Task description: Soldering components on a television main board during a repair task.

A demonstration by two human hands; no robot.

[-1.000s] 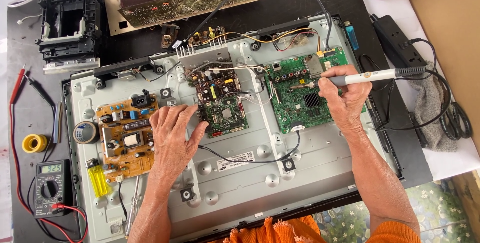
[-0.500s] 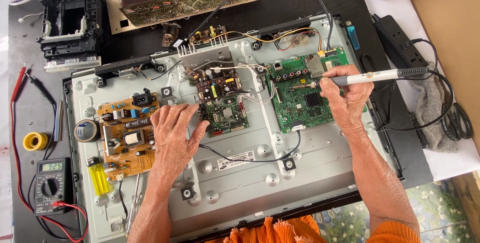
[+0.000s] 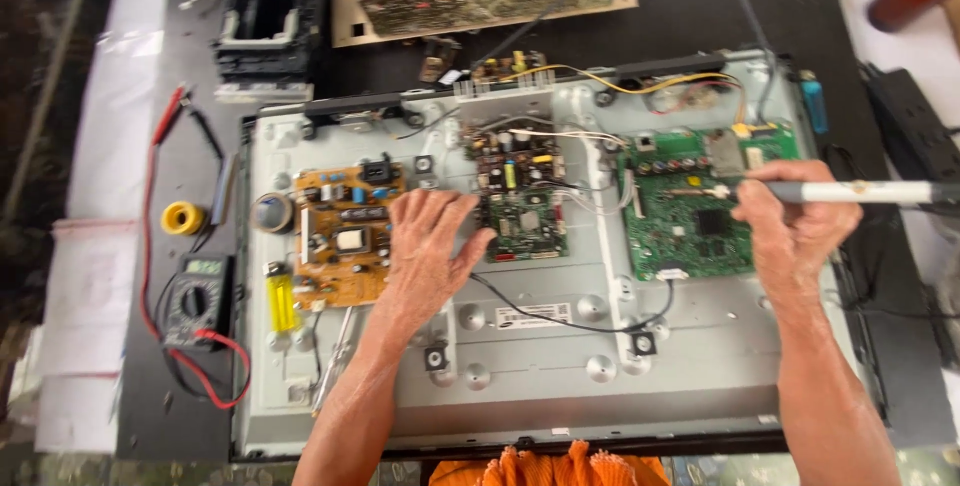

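I am gripping the white, pen-shaped soldering iron (image 3: 860, 192) in my right hand (image 3: 795, 231), fingers closed round its barrel, its metal tip touching the green main board (image 3: 690, 231). My left hand (image 3: 430, 256) is lying open and flat, holding nothing, on the grey metal chassis (image 3: 560, 386), seemingly bracing it, between the tan power board (image 3: 345, 236) and the small centre board (image 3: 525, 224).

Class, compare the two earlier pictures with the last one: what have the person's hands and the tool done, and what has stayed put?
Little has changed. The right hand keeps its grip on the white soldering iron, its tip still over the green circuit board. The left hand stays flat on the metal back panel beside the small middle board. Nothing was picked up or released.
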